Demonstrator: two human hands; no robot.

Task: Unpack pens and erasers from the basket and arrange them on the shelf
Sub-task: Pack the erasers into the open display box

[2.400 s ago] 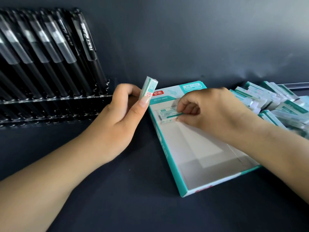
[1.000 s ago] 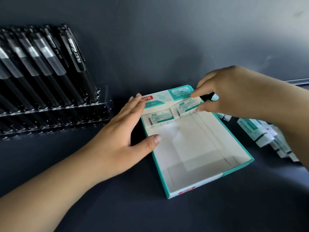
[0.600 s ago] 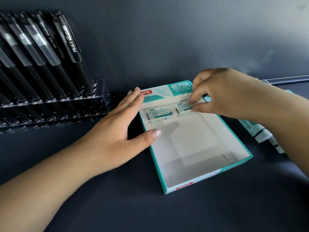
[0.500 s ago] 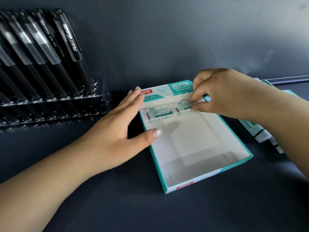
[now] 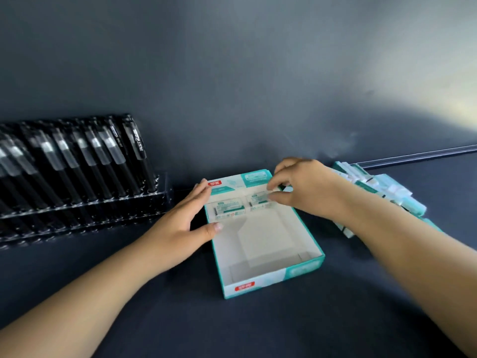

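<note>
Head view: my left hand (image 5: 180, 223) lies flat, fingers straight, bracing the tray (image 5: 271, 277) wall; my right hand (image 5: 304, 187) pinches the second eraser (image 5: 259, 200) beside the first eraser (image 5: 229, 209) at the back. I'd seat it flush and square before fetching from the loose pile (image 5: 387, 192).

Both forearms are bare from the lower edge of the view up to the wrists, with no sleeve, watch or band showing; the left hand (image 5: 180, 223) carries no ring and no glove; its thumbnail is short, rounded and pale. The right hand (image 5: 307, 188) is likewise ungloved and unadorned; its fingertips are motion-blurred.
</note>
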